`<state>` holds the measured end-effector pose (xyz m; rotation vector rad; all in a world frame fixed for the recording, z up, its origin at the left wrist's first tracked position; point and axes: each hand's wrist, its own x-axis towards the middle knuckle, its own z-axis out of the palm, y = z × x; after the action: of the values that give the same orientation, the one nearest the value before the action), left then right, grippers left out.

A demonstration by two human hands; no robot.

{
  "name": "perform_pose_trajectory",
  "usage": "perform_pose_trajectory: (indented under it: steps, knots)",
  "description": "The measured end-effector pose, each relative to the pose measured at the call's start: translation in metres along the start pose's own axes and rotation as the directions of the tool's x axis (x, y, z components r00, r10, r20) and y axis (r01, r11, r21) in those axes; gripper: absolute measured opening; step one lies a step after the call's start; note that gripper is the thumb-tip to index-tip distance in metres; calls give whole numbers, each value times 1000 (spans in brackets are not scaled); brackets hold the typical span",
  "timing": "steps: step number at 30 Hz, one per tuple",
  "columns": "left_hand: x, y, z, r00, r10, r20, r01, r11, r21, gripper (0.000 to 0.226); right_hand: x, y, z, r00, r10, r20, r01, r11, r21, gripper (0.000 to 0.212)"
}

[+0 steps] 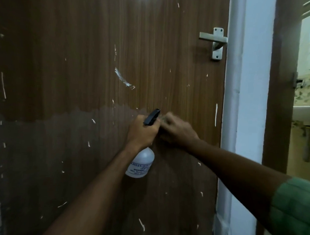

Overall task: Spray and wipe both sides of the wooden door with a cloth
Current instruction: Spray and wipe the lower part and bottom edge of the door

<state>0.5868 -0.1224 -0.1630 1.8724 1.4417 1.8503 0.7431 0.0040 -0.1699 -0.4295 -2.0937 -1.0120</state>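
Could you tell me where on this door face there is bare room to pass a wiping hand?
The widest free patch is the upper wooden door, left of the latch handle. The lower left is free too. It is crowded mid-right, where the left hand grips the spray bottle beside the right hand.

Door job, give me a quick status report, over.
Left hand grips spray bottle. Right hand blurred at the nozzle, cloth not clearly visible. Wooden door still streaked with white marks. Nothing in the way.

Home interior, scuffed wooden door (100,62), white frame (246,103), bathroom washbasin (304,113) beyond
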Motion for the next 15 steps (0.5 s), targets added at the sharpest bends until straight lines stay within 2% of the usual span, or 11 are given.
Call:
perform_pose_trajectory:
  steps: [2, 3, 4, 5, 6, 7, 8, 10, 12, 14, 15]
  knots:
    - [-3, 0, -9, 1000, 2, 1, -2, 1000, 4, 30, 0, 5, -7, 862, -401, 311, 437, 898, -55, 60]
    - [-4, -1, -12, 1000, 2, -3, -2, 1000, 14, 30, 10, 14, -14, 799, -472, 371, 533, 843, -74, 61]
    - [-4, -2, -17, 1000, 5, -8, -4, 1000, 29, 31, 24, 22, -18, 805, -474, 356, 540, 835, -110, 64]
    - [-4, -3, -18, 1000, 10, -7, -10, 999, 45, 32, 38, 28, -24, 879, -396, 265, 441, 887, -139, 66]
    - [-5, -4, -21, 1000, 17, -12, -16, 998, 63, 34, 50, 32, -29, 970, -214, 115, 229, 963, -139, 66]
    - [-4, -6, -25, 999, 22, -24, -20, 997, 71, 36, 61, 29, -33, 998, 44, -41, -47, 996, -79, 66]
    - [-4, -7, -25, 999, 22, -30, -20, 997, 72, 37, 64, 24, -32, 952, 282, -119, -280, 959, 34, 65]
    - [-6, -12, -31, 999, 9, -44, -6, 998, 68, 37, 62, -1, -21, 901, 409, -143, -384, 907, 172, 67]
    - [-9, -15, -38, 999, -15, -49, 19, 997, 71, 33, 47, -29, -7, 995, 57, -83, -47, 991, 122, 69]
    - [-11, -20, -45, 998, -30, -52, 34, 996, 81, 29, 36, -33, -1, 899, -436, 48, 432, 899, 75, 69]
    - [-12, -21, -48, 998, -35, -58, 40, 995, 89, 29, 40, -27, -4, 826, -555, 99, 553, 832, 51, 69]
